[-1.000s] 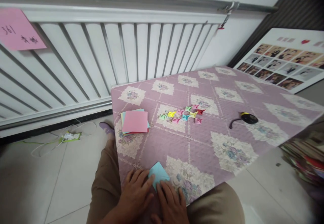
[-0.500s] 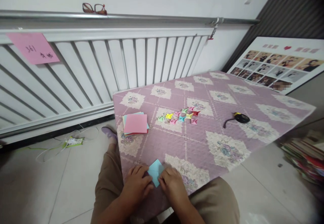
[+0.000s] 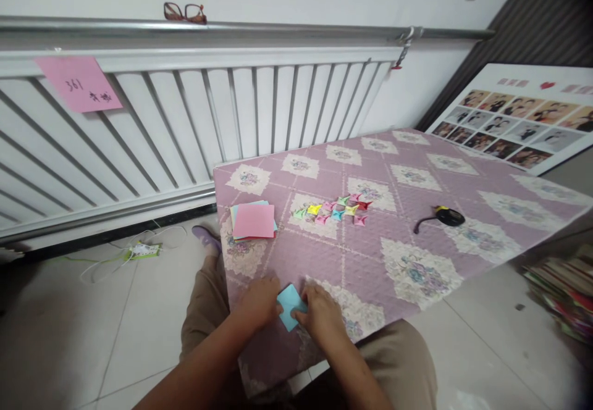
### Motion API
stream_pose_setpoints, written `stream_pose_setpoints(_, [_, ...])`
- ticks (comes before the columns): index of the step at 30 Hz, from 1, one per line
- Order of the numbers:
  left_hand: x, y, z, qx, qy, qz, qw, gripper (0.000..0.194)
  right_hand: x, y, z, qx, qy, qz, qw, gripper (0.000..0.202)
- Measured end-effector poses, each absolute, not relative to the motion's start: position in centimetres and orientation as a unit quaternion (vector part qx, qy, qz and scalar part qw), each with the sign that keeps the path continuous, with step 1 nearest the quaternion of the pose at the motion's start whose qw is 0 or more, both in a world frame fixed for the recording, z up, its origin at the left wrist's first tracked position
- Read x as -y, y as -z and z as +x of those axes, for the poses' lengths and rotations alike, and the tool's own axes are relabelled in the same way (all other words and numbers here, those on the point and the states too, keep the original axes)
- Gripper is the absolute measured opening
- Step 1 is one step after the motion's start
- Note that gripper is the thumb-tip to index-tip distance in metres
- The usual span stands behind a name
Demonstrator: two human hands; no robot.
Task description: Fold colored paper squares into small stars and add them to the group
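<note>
A small square of light-blue paper (image 3: 290, 305), creased across its face, lies near the table's front edge with one corner pointing away from me. My left hand (image 3: 260, 299) is closed at its left corner, the fingertips largely hidden behind the hand. From the other side, my right hand (image 3: 323, 314) pinches the right corner, thumb on top of the paper and fingers curled at the edge. Farther back sits a cluster of small folded paper pieces (image 3: 337, 214) in several colours. To its left rests a stack of coloured paper sheets (image 3: 254, 220), pink on top.
A patterned purple tablecloth (image 3: 333, 255) covers the table. A black object with a bent cord-like arm (image 3: 449, 217) lies at the right. Behind stand a white radiator (image 3: 273, 107) and a photo board (image 3: 523, 113). Glasses (image 3: 185, 12) rest on the pipe (image 3: 296, 29).
The camera view has shifted slightly. My left hand has turned, its forearm now reaching in more from the left, and my right thumb now lies over the blue paper's right side.
</note>
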State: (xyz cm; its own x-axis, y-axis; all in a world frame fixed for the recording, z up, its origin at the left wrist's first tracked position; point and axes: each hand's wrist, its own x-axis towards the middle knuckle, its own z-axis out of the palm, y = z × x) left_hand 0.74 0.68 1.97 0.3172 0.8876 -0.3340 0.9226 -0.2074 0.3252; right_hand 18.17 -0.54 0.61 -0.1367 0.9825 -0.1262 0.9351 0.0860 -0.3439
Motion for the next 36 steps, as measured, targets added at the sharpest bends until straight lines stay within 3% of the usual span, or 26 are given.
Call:
stream_pose_setpoints(5, [-1.0,-2.1,0.7,-0.573,0.031,0.781,0.246,0.026,0.9,-0.2,18.3,0.737,-0.181,-0.645,0.087,0.019])
stream_pose_setpoints(9, [-0.3,-2.1,0.7,-0.578,0.013,0.782,0.233,0.025,1.0,-0.4,18.3,0.740,-0.189,-0.639,0.093,0.029])
stream_pose_setpoints(15, [-0.2,-1.5,0.6,-0.572,0.003,0.788,0.229,0.032,0.7,-0.8,18.4,0.754,-0.210,-0.616,0.086,0.011])
stream_pose_setpoints(21, [-0.9,-1.3,0.4,-0.521,-0.008,0.819,0.242,0.014,0.9,-1.0,18.5,0.761,-0.219,-0.603,0.092,0.007])
stream_pose_setpoints(28, [0.1,-1.4,-0.2,-0.511,-0.051,0.823,0.245,0.008,0.7,-2.3,18.8,0.800,-0.252,-0.531,0.124,0.008])
stream_pose_setpoints(32, [0.6,-1.8,-0.6,-0.533,-0.085,0.817,0.202,0.011,0.2,-3.1,18.3,0.828,-0.181,-0.503,0.171,0.012])
stream_pose_setpoints(36, [1.0,-0.7,-0.8,-0.518,-0.104,0.847,0.062,0.014,0.1,-1.9,17.9,0.855,-0.060,-0.470,0.210,0.012])
